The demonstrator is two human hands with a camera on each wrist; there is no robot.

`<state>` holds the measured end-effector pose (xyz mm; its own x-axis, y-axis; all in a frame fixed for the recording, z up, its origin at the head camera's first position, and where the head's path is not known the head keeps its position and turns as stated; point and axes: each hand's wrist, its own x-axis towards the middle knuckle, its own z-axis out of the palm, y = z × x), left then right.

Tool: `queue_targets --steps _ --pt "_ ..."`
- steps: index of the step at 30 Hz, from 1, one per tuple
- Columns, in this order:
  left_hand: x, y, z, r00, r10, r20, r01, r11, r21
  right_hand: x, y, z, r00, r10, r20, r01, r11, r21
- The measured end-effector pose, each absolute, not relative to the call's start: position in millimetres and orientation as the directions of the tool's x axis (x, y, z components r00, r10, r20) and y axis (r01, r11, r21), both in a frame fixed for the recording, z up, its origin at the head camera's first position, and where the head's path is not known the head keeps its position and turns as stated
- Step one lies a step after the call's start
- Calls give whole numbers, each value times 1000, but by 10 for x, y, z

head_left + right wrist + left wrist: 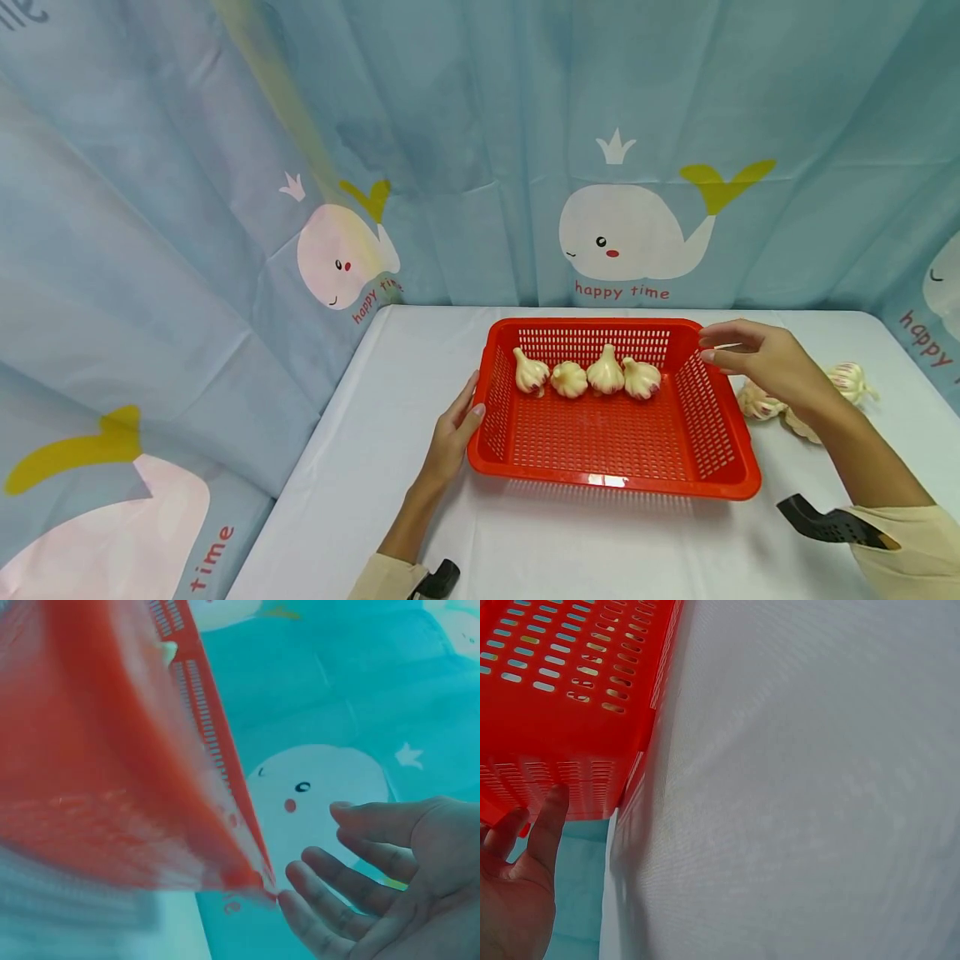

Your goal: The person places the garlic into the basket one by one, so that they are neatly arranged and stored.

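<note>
A red plastic basket [600,433] with slotted walls is in the middle of the head view. Several garlic bulbs [606,372] lie in a row along its back half. My left hand [444,440] holds the basket's left side, thumb at the rim and fingers against the outer wall; the left wrist view shows those fingers [549,825] under the rim. At the back right corner is my right hand [761,357], its fingertips close to the rim. Seen from the right wrist, this hand [367,877] has spread, loosely bent fingers and nothing in its grasp.
More garlic bulbs [759,402] lie on the white tablecloth [360,467] right of the basket, partly hidden behind the right forearm. A blue curtain [465,150] printed with whales hangs behind and along the sides of the table. Black straps [828,523] circle both wrists.
</note>
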<state>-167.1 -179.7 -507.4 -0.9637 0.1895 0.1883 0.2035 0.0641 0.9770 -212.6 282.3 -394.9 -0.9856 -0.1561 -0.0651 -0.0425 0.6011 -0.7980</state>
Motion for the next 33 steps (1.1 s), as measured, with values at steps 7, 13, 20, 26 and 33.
queue_targets --steps 7,13,20,26,33 --pt "-1648 -1799 -5068 -965 186 183 196 50 979 -1970 2995 -4077 -993 -117 23 -86 577 -812" --pt "-1643 -1798 -5065 -966 185 182 195 56 979 -1865 3162 -4206 -996 -77 49 -85 585 -806" --pt "-1646 -1798 -5063 -965 186 183 196 49 979 -1771 3349 -4331 -999 2 41 -31 627 -779" --pt "-1646 -1799 -5063 -965 187 183 195 45 980 -1699 3479 -4436 -994 97 43 27 625 -780" --pt "-1659 -1798 -5070 -962 193 193 206 50 977 -1646 3598 -4510 -980 198 30 105 636 -765"
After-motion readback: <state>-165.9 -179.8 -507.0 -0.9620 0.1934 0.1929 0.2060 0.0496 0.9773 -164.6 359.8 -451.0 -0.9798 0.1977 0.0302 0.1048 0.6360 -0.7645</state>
